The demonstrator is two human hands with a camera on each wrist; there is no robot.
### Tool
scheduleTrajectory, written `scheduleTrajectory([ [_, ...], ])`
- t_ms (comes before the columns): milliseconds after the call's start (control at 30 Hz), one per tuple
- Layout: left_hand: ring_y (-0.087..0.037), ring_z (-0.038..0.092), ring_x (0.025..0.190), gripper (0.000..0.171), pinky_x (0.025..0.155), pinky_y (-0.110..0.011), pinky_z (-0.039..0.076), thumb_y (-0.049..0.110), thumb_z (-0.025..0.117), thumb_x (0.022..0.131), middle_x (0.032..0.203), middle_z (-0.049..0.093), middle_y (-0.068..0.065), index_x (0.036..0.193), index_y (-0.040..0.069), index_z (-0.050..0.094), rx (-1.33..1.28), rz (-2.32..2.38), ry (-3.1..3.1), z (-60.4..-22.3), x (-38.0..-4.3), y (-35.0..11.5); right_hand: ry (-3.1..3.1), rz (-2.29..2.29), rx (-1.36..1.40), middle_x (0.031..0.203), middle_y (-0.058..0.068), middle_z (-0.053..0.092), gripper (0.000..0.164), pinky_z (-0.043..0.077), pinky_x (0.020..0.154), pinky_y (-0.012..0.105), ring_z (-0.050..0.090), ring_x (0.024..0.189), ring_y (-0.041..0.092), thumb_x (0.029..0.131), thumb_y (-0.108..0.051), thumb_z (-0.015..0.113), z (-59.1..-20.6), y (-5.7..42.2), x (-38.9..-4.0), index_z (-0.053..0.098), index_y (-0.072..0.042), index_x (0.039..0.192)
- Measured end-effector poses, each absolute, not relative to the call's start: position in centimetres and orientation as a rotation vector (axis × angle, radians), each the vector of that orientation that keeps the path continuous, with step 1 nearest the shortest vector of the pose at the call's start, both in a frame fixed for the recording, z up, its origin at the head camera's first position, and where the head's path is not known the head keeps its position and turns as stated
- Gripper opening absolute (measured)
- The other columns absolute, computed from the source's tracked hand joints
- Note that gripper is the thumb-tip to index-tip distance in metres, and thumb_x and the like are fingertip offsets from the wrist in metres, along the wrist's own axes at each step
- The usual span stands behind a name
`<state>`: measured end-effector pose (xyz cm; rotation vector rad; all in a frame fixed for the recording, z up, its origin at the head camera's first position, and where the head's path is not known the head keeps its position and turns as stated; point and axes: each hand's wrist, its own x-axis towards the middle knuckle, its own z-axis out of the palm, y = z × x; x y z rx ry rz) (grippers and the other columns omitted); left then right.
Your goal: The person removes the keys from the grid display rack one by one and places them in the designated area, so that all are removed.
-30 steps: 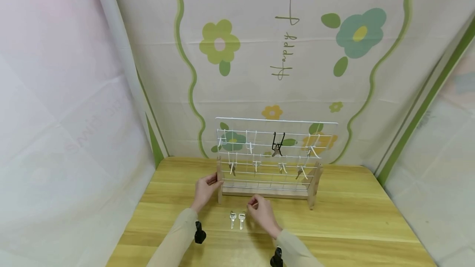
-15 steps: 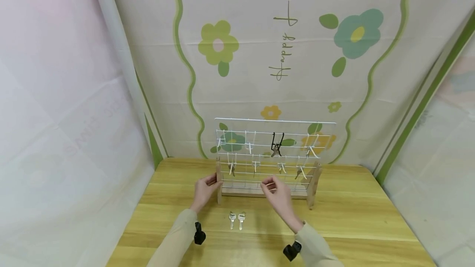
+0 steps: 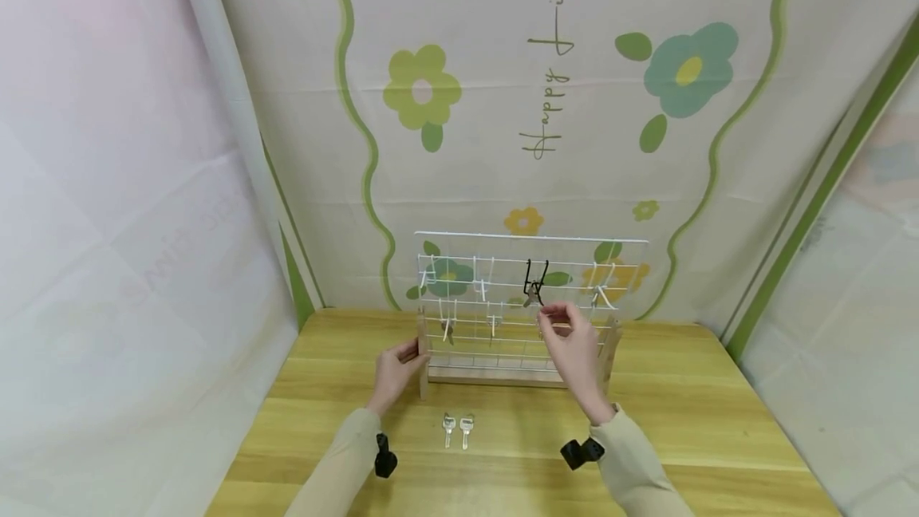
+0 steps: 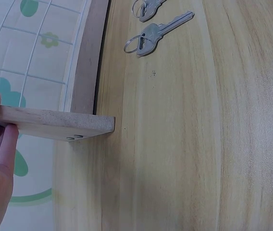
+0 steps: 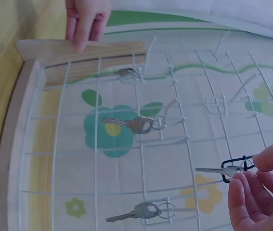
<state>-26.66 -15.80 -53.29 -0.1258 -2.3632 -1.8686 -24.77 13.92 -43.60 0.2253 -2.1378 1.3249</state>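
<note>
A white wire rack [image 3: 459,357] with wooden end pieces stands on the table. My left hand [image 3: 393,377] grips its left wooden end piece [image 4: 50,118], thumb on one face and fingers on the other. My right hand [image 3: 576,345] is in front of the rack's right half, fingers curled and fingertips together. In the right wrist view, a silver key [image 5: 223,170] lies at a black hook [image 5: 225,178], its ring close to my right fingertips. What sits between those fingertips is mostly hidden. Two more keys [image 3: 448,429] lie on the table before the rack.
Several white hooks hang on the wires; the lower row carries keys, such as one key [image 5: 139,125] and another key [image 5: 143,211]. Two upper-left hooks [image 5: 217,103] show no key. A flower-printed cloth [image 3: 488,134] stands behind the wooden table [image 3: 675,421].
My right hand has risen from the table beside the two keys, moving right and up to the rack near the black hook. The left hand stays on the end piece.
</note>
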Motion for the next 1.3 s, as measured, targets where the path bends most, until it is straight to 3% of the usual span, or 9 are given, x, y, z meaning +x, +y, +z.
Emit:
scheduleTrajectory([
  [133, -0.044, 0.065, 0.115, 0.042, 0.092, -0.037, 0.06, 0.002, 0.071, 0.09, 0.125, 0.063, -0.033, 0.127, -0.013, 0.06, -0.1, -1.871, -2.347, -54.5, -27.3, -15.8, -2.121, 1.336, 0.229, 0.1, 0.012, 0.072, 0.015, 0.053, 0.071, 0.006, 0.064, 0.087, 0.01, 0.091, -0.005, 0.069, -43.0, 14.1, -25.4, 0.069, 0.0, 0.105],
  [333, -0.041, 0.066, 0.115, 0.042, 0.091, -0.036, 0.061, 0.006, 0.073, 0.089, 0.124, 0.065, -0.03, 0.126, -0.009, 0.063, -0.079, -1.854, -2.342, -56.4, -28.4, -16.0, -2.087, 1.279, 0.269, 0.102, 0.016, 0.07, 0.024, 0.052, 0.072, 0.003, 0.068, 0.09, 0.027, 0.087, 0.003, 0.071, -42.7, 13.7, -26.4, 0.069, 0.002, 0.111],
  [667, -0.038, 0.066, 0.116, 0.042, 0.091, -0.033, 0.061, 0.007, 0.073, 0.089, 0.126, 0.066, -0.025, 0.128, -0.005, 0.064, -0.047, -1.862, -2.335, -56.8, -28.7, -16.1, -2.107, 1.14, 0.306, 0.1, 0.017, 0.07, 0.028, 0.063, 0.068, 0.031, 0.07, 0.082, 0.026, 0.086, 0.003, 0.072, -42.5, 13.4, -27.5, 0.07, 0.001, 0.115],
  [1000, -0.038, 0.067, 0.114, 0.043, 0.09, -0.033, 0.061, 0.006, 0.075, 0.087, 0.125, 0.067, -0.026, 0.127, -0.006, 0.064, -0.041, -1.866, -2.331, -56.8, -28.8, -16.0, -2.107, 1.204, 0.282, 0.097, 0.017, 0.069, 0.014, 0.051, 0.069, 0.004, 0.068, 0.084, 0.026, 0.088, -0.002, 0.072, -42.4, 13.5, -27.7, 0.07, 0.002, 0.101],
  [1300, -0.039, 0.067, 0.113, 0.044, 0.089, -0.033, 0.062, 0.009, 0.075, 0.088, 0.124, 0.066, -0.027, 0.127, -0.007, 0.063, -0.068, -1.847, -2.338, -56.9, -28.7, -16.1, -2.046, 1.231, 0.297, 0.089, 0.019, 0.07, 0.005, 0.047, 0.065, 0.0, 0.066, 0.08, 0.026, 0.088, 0.003, 0.069, -42.5, 13.6, -27.9, 0.067, 0.003, 0.092],
])
